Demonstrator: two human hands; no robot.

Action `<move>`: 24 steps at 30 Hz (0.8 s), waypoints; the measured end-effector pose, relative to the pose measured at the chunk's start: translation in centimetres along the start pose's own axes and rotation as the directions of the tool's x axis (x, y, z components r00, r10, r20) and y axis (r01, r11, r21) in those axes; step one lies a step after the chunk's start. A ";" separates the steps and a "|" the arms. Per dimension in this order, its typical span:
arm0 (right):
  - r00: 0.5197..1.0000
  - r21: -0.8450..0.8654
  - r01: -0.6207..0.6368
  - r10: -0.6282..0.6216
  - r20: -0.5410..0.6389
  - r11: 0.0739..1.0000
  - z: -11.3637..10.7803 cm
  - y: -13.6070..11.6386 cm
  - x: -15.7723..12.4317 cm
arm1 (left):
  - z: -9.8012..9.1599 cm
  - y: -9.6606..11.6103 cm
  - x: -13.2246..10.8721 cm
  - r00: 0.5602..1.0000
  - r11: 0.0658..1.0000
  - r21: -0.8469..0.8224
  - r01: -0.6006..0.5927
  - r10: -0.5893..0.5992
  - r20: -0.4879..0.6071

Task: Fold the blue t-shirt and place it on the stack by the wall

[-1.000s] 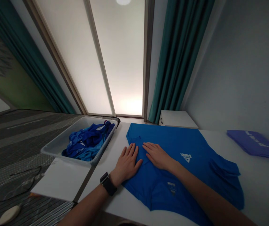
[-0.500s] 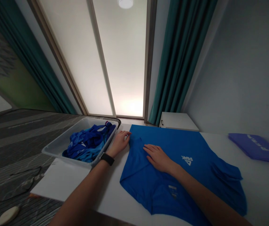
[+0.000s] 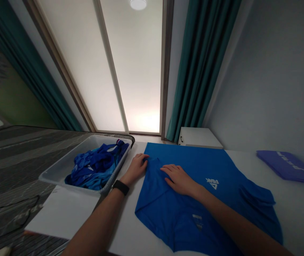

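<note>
A blue T-shirt [image 3: 191, 160] with a white PEAK logo lies spread on the white table, its left part folded over toward the middle. My left hand [image 3: 136, 168], with a black band on the wrist, is at the shirt's upper left edge, thumb and fingers curled together on the fabric. Flat on the folded part rests my right hand [image 3: 178, 179], palm down with fingers extended. A printed label shows inside the shirt near my right forearm. At the right, one sleeve is bunched in creases.
Left of the shirt stands a clear plastic bin [image 3: 58, 172] holding crumpled blue clothes [image 3: 96, 165]. A folded purple garment [image 3: 287, 165] lies at the table's right. Behind the table are a white cabinet [image 3: 201, 138], teal curtains [image 3: 194, 71] and a frosted sliding door [image 3: 136, 71].
My left hand has moved slightly down along the shirt's left edge, its thumb now closer under the fingers. My right hand stays nearly in place. The view has shifted a little.
</note>
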State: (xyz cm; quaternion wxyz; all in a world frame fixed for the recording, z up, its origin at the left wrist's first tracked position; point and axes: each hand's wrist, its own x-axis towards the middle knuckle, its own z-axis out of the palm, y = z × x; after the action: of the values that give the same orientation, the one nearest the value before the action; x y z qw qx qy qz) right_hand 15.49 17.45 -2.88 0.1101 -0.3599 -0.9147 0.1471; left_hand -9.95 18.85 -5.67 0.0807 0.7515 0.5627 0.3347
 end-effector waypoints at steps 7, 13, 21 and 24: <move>0.982 -0.013 -0.180 0.179 -0.061 0.984 0.0 0.4 6.2 | 0.3 -0.5 0.2 0.999 0.997 0.063 0.044 -0.044 0.005; 0.949 -0.048 -0.306 0.301 -0.090 0.951 1.4 0.8 9.0 | 0.2 -0.5 0.1 0.998 0.994 0.083 0.065 -0.066 0.002; 0.940 -0.056 -0.327 0.319 -0.124 0.943 1.9 0.2 9.6 | 0.3 -0.4 0.1 0.996 0.982 0.178 0.066 -0.076 0.048; 0.944 -0.039 -0.312 0.305 -0.127 0.949 2.0 0.0 9.8 | 0.3 -0.3 0.1 0.995 0.978 0.191 0.079 -0.088 0.039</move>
State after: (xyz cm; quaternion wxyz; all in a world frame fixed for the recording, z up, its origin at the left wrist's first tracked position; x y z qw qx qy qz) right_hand 7.82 23.85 -3.83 0.1296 -0.5099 -0.8427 0.1140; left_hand -9.95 19.14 -6.01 0.0363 0.7392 0.6210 0.2582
